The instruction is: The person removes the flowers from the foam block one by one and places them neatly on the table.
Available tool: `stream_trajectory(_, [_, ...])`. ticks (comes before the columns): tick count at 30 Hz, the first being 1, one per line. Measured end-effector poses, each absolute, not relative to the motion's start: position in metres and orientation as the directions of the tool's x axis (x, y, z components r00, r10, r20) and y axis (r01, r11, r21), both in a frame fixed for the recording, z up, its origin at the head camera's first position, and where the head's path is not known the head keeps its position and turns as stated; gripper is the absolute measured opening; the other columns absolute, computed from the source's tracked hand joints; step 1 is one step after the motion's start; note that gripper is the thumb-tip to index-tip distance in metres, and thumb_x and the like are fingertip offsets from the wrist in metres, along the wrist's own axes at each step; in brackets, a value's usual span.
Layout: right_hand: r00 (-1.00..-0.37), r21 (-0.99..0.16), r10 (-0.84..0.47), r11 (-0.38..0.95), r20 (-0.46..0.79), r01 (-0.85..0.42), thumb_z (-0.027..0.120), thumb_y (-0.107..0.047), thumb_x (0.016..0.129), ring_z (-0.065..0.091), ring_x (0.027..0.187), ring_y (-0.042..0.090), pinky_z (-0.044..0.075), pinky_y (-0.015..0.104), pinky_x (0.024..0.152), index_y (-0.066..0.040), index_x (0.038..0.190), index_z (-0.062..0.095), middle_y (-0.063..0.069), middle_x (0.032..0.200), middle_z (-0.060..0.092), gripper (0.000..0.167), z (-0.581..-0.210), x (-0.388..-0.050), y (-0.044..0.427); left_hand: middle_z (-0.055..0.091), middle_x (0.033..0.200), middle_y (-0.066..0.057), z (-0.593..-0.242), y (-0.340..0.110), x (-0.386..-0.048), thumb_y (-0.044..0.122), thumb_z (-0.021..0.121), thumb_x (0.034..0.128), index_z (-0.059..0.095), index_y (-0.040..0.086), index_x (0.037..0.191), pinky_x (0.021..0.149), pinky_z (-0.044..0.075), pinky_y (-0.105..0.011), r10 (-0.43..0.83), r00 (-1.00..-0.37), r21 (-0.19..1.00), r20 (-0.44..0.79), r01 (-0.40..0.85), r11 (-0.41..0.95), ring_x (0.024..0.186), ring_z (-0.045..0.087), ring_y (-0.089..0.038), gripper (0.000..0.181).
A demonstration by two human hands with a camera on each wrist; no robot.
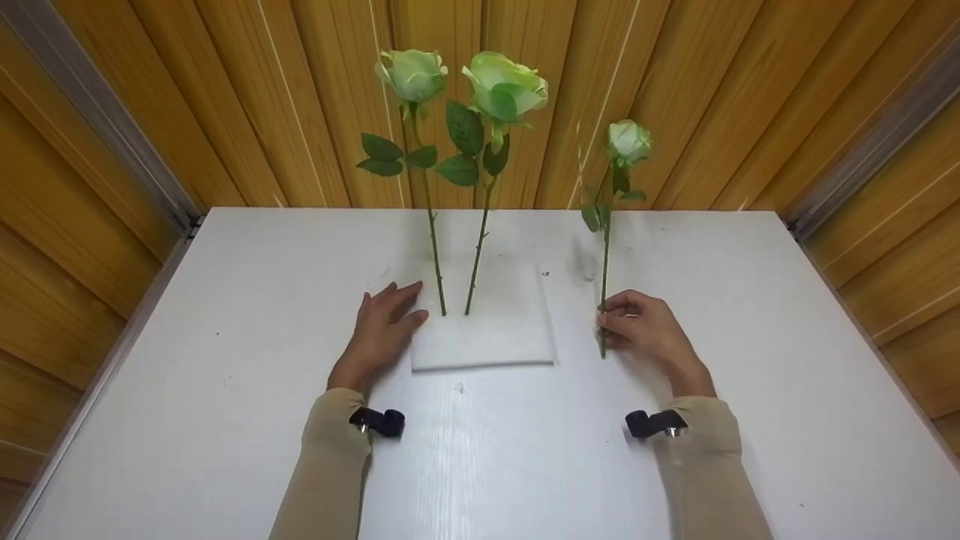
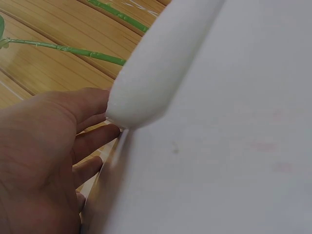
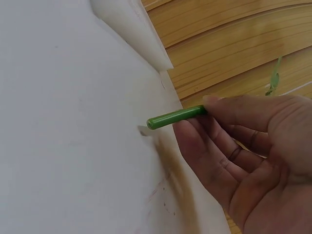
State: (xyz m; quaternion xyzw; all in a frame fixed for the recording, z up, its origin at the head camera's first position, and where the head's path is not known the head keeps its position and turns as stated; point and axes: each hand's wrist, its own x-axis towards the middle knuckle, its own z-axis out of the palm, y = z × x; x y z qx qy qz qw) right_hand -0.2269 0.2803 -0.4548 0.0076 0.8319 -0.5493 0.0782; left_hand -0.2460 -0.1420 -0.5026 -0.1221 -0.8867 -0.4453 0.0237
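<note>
Two pale green roses, a left rose (image 1: 414, 76) and a larger middle rose (image 1: 508, 86), stand with their stems in a white foam block (image 1: 502, 341). My left hand (image 1: 381, 330) touches the block's left side, fingers fairly straight; in the left wrist view the fingertips (image 2: 109, 134) meet the foam's edge. To the right of the block, my right hand (image 1: 649, 334) pinches a third, smaller rose (image 1: 628, 142) low on its stem, bloom upward. The cut stem end (image 3: 163, 119) sticks out past thumb and fingers in the right wrist view.
A white table (image 1: 487, 457) carries the foam block near its middle. Yellow-brown wooden panels (image 1: 697, 90) rise behind it and at both sides. Dark wrist cameras (image 1: 390, 422) sit at the cuffs of both beige sleeves (image 1: 322, 472).
</note>
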Motion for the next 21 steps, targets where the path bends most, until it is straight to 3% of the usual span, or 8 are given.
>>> stream_trajectory(21, [-0.965,-0.875,-0.086,0.448,-0.249,0.185,0.076,-0.007,0.097,0.073,0.081,0.017,0.066,0.031,0.075,0.008,0.125,0.066,0.011,0.101,0.068,0.033,-0.452,-0.217,0.295,0.056,0.155,-0.014,-0.503,-0.133,-0.25,0.025,0.067,0.1043,0.057,0.007,0.153,0.131,-0.005,-0.047,0.18,-0.976,0.795,0.125,0.207,0.569,0.156,0.032,-0.036,0.053])
